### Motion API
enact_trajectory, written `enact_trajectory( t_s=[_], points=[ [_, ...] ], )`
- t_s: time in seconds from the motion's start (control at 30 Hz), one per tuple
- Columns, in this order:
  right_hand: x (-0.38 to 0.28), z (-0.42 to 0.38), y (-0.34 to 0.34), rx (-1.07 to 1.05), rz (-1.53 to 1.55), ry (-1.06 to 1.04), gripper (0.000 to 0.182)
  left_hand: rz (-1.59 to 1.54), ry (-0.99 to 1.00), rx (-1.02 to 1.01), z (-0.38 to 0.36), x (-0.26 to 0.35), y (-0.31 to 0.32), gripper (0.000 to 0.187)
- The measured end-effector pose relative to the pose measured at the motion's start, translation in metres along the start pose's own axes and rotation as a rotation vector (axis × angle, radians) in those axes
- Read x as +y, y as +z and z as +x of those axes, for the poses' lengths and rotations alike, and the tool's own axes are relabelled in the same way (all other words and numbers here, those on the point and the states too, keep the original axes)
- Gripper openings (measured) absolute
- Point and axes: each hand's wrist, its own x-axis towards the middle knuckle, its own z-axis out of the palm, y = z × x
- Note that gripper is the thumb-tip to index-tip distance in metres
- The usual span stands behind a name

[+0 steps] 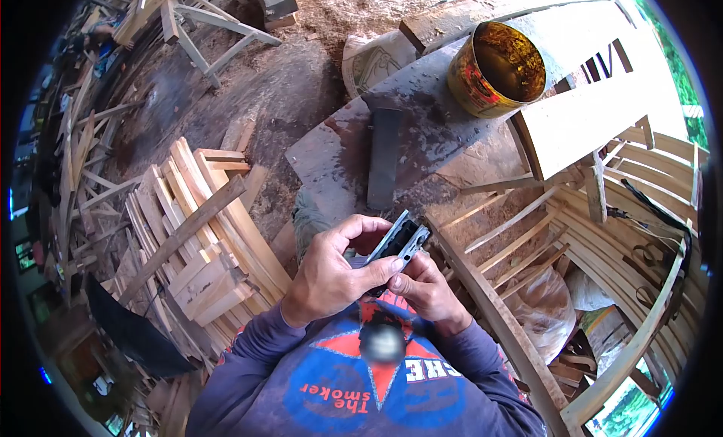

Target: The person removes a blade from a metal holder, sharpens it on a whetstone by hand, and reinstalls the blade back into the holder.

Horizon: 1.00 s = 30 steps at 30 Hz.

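Observation:
A small grey metal holder (401,243) with a dark channel and slotted side plates sits tilted in front of my chest. Around its left side my left hand (335,271) is closed, thumb pressed on the near edge. My right hand (431,290) pinches the same piece from below and the right. Just beyond, a dark rectangular block like a sharpening stone (385,158) lies on a wet board (331,147). Farther back on that board stands a yellow and red tin (482,79) holding liquid. The underside of the metal holder is hidden by my fingers.
Stacked wooden strips (218,211) stand to the left, with a black sheet (135,328) beside them. A wooden frame (504,331) with slats runs along my right, near a clear plastic bag (542,313). A trestle (211,38) stands at the back left among sawdust.

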Motion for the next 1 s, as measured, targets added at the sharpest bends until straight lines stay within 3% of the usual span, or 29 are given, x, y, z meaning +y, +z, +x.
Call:
enact_trajectory(
  t_s=[0.33, 0.6, 0.8, 0.87, 1.0],
  points=[
    [-0.010, 0.002, 0.002, -0.106, 0.154, 0.217, 0.041, 0.016, -0.018, 0.109, 0.029, -0.003, 0.000, 0.058],
    [-0.010, 0.004, 0.004, -0.110, 0.179, 0.275, 0.040, 0.050, -0.067, 0.045, 0.048, -0.006, -0.008, 0.060],
    [-0.006, 0.000, -0.005, -0.075, 0.261, 0.321, 0.052, -0.015, -0.082, 0.077, 0.056, -0.003, -0.007, 0.039],
    [-0.004, 0.000, -0.010, -0.125, 0.318, 0.345, 0.055, -0.365, -0.159, 0.060, 0.059, 0.004, -0.014, 0.030],
    [-0.001, 0.003, -0.008, -0.217, 0.502, 0.241, 0.051, -0.288, -0.143, -0.082, 0.054, 0.002, -0.022, 0.034]
  ],
)
